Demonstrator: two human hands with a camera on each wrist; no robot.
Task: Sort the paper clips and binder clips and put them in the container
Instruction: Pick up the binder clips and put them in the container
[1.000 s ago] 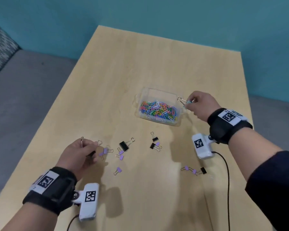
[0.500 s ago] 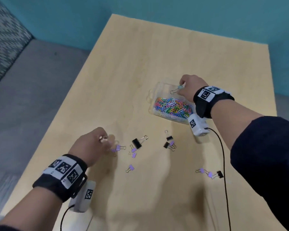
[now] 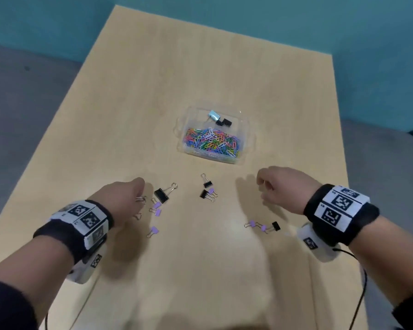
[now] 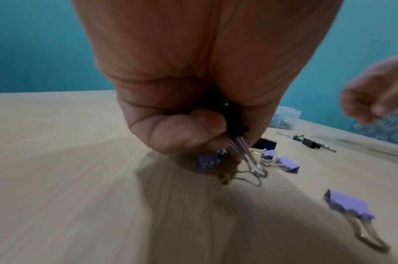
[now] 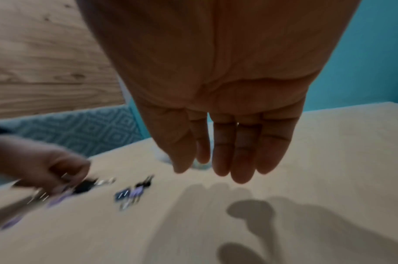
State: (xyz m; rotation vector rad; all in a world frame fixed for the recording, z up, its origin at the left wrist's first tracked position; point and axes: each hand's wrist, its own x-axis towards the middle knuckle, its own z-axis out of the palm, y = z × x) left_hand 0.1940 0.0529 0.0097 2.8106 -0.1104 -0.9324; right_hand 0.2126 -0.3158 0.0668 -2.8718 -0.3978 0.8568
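A clear container point(image 3: 244, 129) stands mid-table, with coloured paper clips point(image 3: 211, 141) in its near part and a light-blue binder clip point(image 3: 214, 114) and black ones point(image 3: 225, 122) in its far part. My left hand point(image 3: 138, 198) pinches a black binder clip point(image 4: 235, 121) between thumb and fingers, its wire handles sticking out over a purple clip point(image 4: 208, 161). My right hand point(image 3: 262, 186) hovers empty near the container's front right, and the right wrist view shows its fingers point(image 5: 220, 151) straight. Loose clips lie between the hands: a large black one point(image 3: 161, 195), a small black one point(image 3: 206, 184) and purple ones point(image 3: 156, 206).
A short row of purple clips and a black clip point(image 3: 262, 226) lies near my right wrist. One more purple clip point(image 3: 154, 231) sits near my left wrist. The wooden table point(image 3: 200, 67) is bare beyond the container. A cable point(image 3: 360, 294) trails off my right wrist.
My right hand has let the light-blue binder clip go into the container and drawn back toward me, empty. My left hand still holds its black clip beside the purple clips.
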